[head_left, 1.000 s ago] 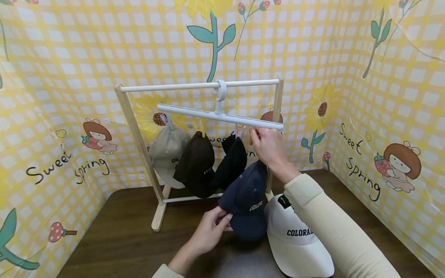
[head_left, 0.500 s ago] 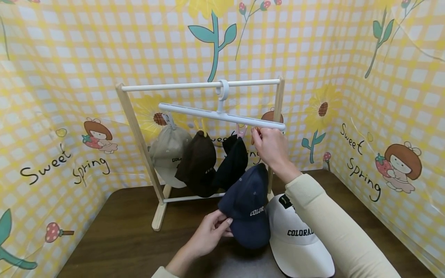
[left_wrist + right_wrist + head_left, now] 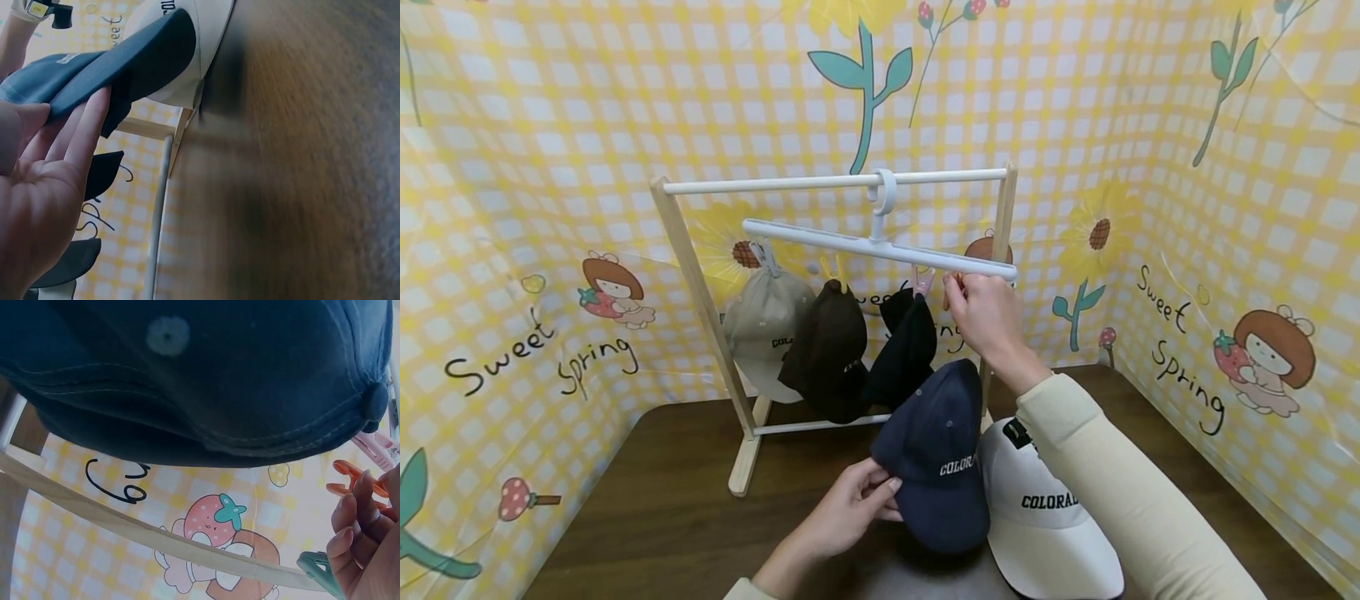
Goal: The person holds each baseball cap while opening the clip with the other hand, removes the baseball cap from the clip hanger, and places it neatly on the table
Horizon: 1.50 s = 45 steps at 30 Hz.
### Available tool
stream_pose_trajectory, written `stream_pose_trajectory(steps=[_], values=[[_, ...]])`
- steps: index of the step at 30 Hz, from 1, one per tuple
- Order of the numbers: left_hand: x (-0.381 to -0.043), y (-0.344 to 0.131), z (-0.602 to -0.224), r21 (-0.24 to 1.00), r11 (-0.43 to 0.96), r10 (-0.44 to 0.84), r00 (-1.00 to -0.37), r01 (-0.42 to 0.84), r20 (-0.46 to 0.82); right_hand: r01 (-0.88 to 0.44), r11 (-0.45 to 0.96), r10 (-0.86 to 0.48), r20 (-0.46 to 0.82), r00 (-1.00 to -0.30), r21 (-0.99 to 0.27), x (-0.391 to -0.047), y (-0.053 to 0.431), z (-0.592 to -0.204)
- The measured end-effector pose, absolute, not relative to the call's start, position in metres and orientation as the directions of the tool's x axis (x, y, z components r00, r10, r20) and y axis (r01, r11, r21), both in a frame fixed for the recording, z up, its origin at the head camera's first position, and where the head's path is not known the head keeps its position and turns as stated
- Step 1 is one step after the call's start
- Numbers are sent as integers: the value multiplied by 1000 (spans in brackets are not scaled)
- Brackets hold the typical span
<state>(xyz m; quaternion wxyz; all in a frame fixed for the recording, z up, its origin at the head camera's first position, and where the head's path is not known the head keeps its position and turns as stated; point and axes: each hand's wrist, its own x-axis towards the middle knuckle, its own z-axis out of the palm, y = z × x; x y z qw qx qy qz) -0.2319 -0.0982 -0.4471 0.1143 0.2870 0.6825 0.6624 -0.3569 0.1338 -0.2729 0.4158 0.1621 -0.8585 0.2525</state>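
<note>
The navy blue fabric cap with white lettering (image 3: 934,467) was held in the air at near right, in front of the rack and below the clips. The left hand (image 3: 853,508) pinched one edge of its brim between thumb and fingers, a hold that seemed to leave the crown free and its top button pointing up. Above it, apart from the cap, the right hand (image 3: 988,317) pinched an orange plastic clip (image 3: 348,469), probably to work its jaws. That clip hung from a pale blue-white plastic hanger (image 3: 880,247), which dipped at its right end, presumably under that hand's pull. To the left, a beige cap (image 3: 767,325), a dark brown cap (image 3: 831,350) and a black cap (image 3: 902,350) hung from clips of their own. The hanger hooked over the top rail of a wooden rack with white rails (image 3: 702,308), which stood on the dark brown worktop (image 3: 662,500). A white cap with black lettering (image 3: 1037,475) sat on the worktop at near right.
</note>
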Motion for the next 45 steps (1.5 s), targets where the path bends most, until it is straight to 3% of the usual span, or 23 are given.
stream_pose_trajectory(steps=[10, 29, 39, 45], values=[[-232, -100, -448, 988, -51, 641, -754, 145, 144, -485, 823, -72, 791, -607, -297, -357, 134, -273], [-231, -111, -448, 985, -106, 702, -691, 136, 171, -476, 832, -78, 789, -609, -285, -355, 134, -273], [-227, -119, -448, 994, -67, 764, -636, 90, 109, -477, 832, -78, 792, -606, -284, -356, 135, -274], [-226, -122, -449, 998, -33, 745, -664, 60, 64, -471, 836, -74, 793, -605, -281, -356, 134, -274]])
